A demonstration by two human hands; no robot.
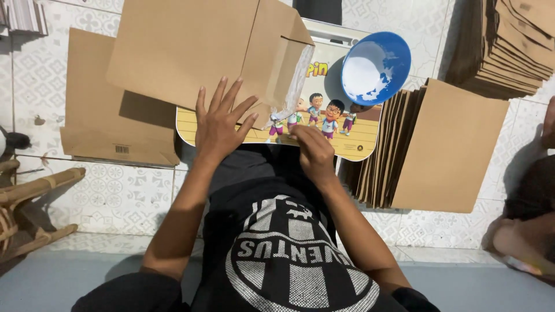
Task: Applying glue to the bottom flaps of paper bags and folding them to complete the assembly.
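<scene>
— The left hand (218, 124), what is it doing?

— It lies flat with its fingers spread wide, pressing on the lower edge of a brown paper envelope (191, 52) that rests across the far left corner of a small lap desk (347, 147) with a cartoon print of children on it.

— And the right hand (314, 153)?

— Its fingers are bunched together near the front edge of the surface, the fingertips pinched close at the lower end of the envelope's open flap (277, 63). Whether they actually grip the flap or only touch the surface, I cannot tell.

— How does the flap stand?

— Folded up and outward on the envelope's right side, with a whitish, glossy strip (295, 86) running down its edge.

— What else is on the surface?

— A blue bowl (376, 66) at the far right corner, tilted, with white paste inside it and smeared on its wall.

— And around it?

— On the tiled floor (115, 190) to the left lies a heap of flat brown envelopes (110, 127), partly under the one being worked. To the right, a row of envelopes (439, 144) leans edge-on against the desk's side. A taller stack (509, 46) sits in the far right corner of the view.

— Anybody nearby?

— At the right edge, part of another person (529, 225) shows, too cropped to describe.
</scene>
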